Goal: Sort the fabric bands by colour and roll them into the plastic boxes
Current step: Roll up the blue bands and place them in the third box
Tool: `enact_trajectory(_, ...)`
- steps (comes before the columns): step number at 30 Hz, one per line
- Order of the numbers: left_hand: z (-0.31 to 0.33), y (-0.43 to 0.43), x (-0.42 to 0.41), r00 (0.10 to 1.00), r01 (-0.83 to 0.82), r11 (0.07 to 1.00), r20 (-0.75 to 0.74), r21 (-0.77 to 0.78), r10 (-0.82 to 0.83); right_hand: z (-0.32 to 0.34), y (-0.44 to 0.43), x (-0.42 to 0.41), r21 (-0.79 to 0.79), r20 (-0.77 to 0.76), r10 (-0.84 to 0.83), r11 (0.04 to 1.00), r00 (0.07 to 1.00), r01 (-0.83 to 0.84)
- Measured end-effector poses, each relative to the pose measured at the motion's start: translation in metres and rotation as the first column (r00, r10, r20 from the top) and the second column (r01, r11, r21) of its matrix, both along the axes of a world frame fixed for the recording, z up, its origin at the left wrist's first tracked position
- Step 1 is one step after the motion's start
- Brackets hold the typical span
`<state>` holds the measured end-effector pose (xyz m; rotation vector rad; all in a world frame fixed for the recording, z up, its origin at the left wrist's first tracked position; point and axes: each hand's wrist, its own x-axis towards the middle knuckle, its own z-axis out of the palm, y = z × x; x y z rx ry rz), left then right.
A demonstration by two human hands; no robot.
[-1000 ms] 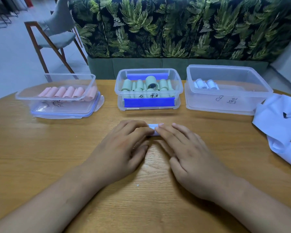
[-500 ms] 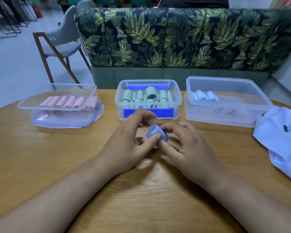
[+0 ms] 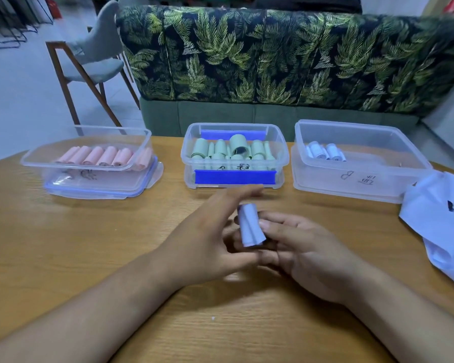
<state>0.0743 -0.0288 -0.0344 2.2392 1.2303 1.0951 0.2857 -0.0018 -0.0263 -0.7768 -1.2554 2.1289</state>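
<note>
Lifted off the table (image 3: 63, 244) since a second ago, the blue roll (image 3: 249, 226) now stands upright, pinched in the right hand (image 3: 312, 255), whose fingers curl round it. The left hand (image 3: 207, 242) is beside it, fingers straight and blurred.

A slack pinch could let the roll unwind before it reaches the right-hand box (image 3: 362, 184).

There are three boxes. The right-hand one holds about three blue rolls (image 3: 325, 152). The pink rolls (image 3: 102, 156) number about seven, and the green rolls (image 3: 233, 150) are too crowded to count.

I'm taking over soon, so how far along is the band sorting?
Done: pink rolls line the left box, green rolls the middle box, a few pale blue rolls lie in the right box. In hand: the right hand grips a rolled blue band. Left: the loose pale blue pile beside it.
</note>
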Motion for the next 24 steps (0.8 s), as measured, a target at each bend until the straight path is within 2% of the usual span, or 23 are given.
enact_trajectory(8,0.0003,-0.0028,0.001,0.999,-0.014,1.0,0.039,0.001,0.014,-0.0048,-0.0014,-0.0026,0.012,-0.02,0.029,1.0,0.999,-0.029)
enact_trajectory(15,-0.0017,-0.0003,-0.0022,0.997,-0.06,0.997,0.05,0.042,0.058,0.0014,0.0002,-0.0012,-0.037,0.003,-0.037,0.999,0.999,0.037)
enact_trajectory(18,-0.0019,0.0018,-0.0025,0.998,-0.068,0.992,-0.003,0.103,0.069,0.0025,-0.0008,-0.0013,0.013,0.051,-0.03,0.999,0.998,0.029)
enact_trajectory(24,-0.005,0.0065,-0.0004,0.989,-0.039,0.987,-0.136,0.157,0.061,-0.0026,-0.0015,-0.0036,0.265,0.252,-0.126,0.963,0.959,0.057)
